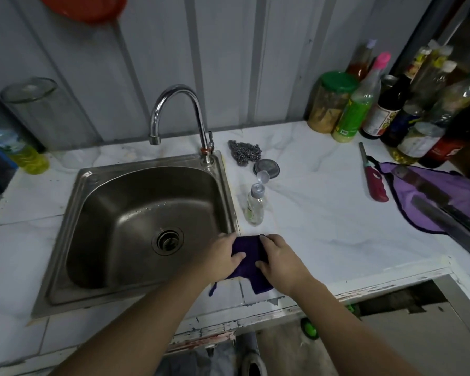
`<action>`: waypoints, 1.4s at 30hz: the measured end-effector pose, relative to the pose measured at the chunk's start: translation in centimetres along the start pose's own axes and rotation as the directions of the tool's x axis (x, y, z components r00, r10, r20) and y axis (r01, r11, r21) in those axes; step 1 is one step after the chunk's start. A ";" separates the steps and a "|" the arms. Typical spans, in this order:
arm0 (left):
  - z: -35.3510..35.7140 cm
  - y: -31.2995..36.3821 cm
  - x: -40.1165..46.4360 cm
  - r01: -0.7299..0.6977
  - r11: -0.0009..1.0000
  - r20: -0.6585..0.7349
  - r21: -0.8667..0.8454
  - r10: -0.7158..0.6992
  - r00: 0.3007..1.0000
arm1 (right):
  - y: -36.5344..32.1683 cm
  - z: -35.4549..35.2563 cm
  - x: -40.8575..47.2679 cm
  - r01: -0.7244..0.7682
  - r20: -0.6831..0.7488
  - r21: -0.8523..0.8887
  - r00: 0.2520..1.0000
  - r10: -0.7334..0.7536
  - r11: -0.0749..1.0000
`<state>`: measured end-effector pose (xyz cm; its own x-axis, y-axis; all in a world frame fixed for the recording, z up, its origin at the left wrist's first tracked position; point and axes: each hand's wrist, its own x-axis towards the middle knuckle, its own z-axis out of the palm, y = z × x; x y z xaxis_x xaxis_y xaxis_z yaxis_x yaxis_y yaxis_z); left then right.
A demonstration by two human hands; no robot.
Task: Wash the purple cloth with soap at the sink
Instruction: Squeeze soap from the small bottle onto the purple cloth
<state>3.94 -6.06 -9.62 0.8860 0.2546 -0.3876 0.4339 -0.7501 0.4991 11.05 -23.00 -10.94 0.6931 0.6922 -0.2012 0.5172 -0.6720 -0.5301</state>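
Both hands on it: left hand (223, 253) and right hand (278, 257) pinch the purple cloth (248, 260) bunched between their fingers on the counter; soap bottle (255, 203) stands open just beyond the fingertips, so knead firmly, folding fabric inward

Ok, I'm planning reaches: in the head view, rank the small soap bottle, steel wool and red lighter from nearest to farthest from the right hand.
1. Small soap bottle, just beyond the right hand.
2. Steel wool, further back by the tap.
3. Red lighter, off to the right.

White marble counter (323, 226) bears purple cloth (248, 263), soap bottle (254, 204), lighter (373, 180).
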 end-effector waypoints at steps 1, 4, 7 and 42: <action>0.0 0.0 0.0 0.004 1.000 0.003 -0.010 -0.004 1.000 | 0.0 0.1 0.2 -0.007 0.010 0.010 1.000 0.006 1.000; -0.1 0.3 0.1 0.023 0.998 0.001 -0.054 -0.023 1.000 | 0.2 0.2 0.8 -0.069 0.049 0.068 0.997 0.066 0.995; -0.5 0.3 0.2 0.076 0.982 0.031 -0.174 -0.071 0.997 | -0.1 -0.2 1.4 -0.119 0.068 0.082 0.991 0.113 0.990; -12.2 -6.9 -0.9 -0.038 0.006 -0.037 -0.999 -0.441 0.897 | -2.9 -2.2 9.8 -0.158 -0.294 0.240 0.928 0.227 0.958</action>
<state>2.10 6.36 -3.26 0.6088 0.5819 -0.5391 0.1322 0.5957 0.7923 17.49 -14.88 -9.54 0.9086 0.4125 -0.0649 0.2650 -0.6897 -0.6739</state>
